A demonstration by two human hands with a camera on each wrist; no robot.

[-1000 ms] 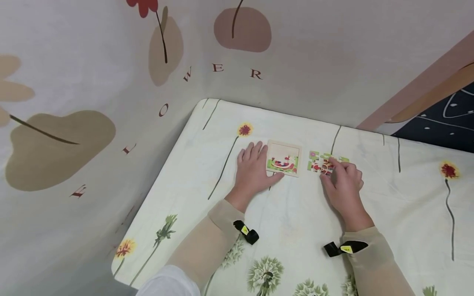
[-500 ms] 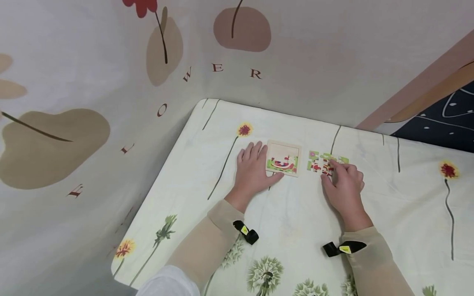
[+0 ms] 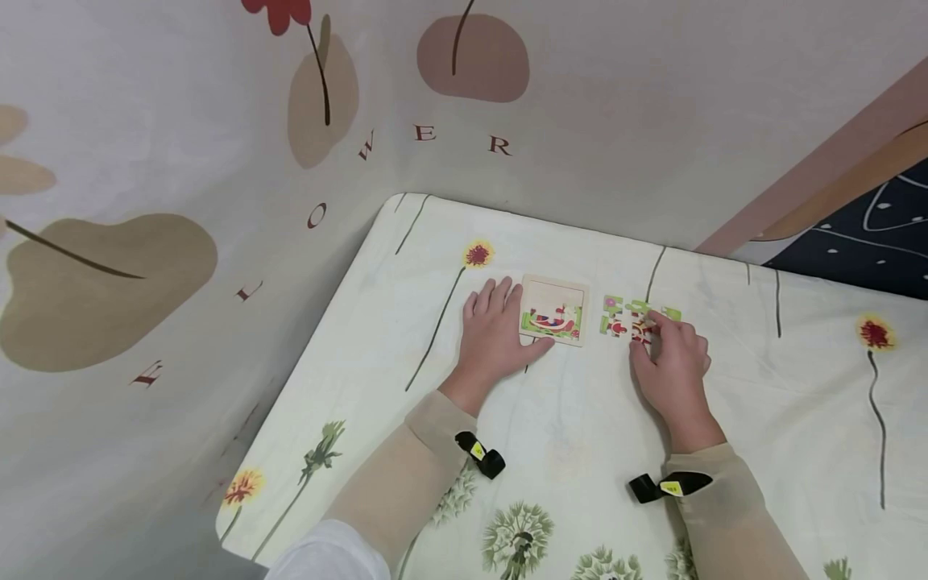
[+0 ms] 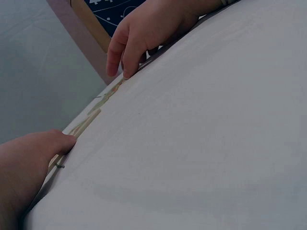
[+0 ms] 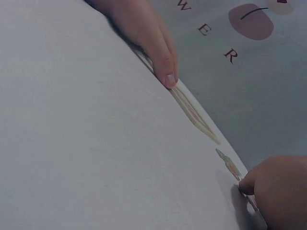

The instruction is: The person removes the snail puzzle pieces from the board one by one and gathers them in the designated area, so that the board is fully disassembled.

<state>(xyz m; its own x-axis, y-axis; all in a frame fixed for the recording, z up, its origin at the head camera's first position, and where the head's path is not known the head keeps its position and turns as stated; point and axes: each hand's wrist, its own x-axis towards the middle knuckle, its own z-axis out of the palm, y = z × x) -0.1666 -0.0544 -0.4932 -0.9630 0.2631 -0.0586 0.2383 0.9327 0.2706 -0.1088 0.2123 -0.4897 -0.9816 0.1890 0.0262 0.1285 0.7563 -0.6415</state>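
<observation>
A small square wooden puzzle board (image 3: pixel 553 288) lies on the table, its lower half filled with a colourful picture and its upper part bare wood. My left hand (image 3: pixel 495 334) rests flat along the board's left side, thumb at the bottom edge. Right of the board are several loose jigsaw pieces (image 3: pixel 612 306), green and red, lying close together. My right hand (image 3: pixel 676 366) pinches a red-patterned puzzle piece (image 3: pixel 641 330) among them between thumb and index finger, partly covering the group. The right wrist view shows the left thumb (image 5: pixel 169 79) against the board's edge.
A white cloth (image 3: pixel 565 435) printed with flowers and dandelions covers the table. Pale curtain-like walls (image 3: pixel 594 145) with printed letters rise behind the far and left edges. Each wrist wears a black strap with a small camera (image 3: pixel 645 488).
The right hand has shifted the pinched piece slightly right, and a narrow gap has opened between it and the pieces on its left. The left hand and the board stay in place.
</observation>
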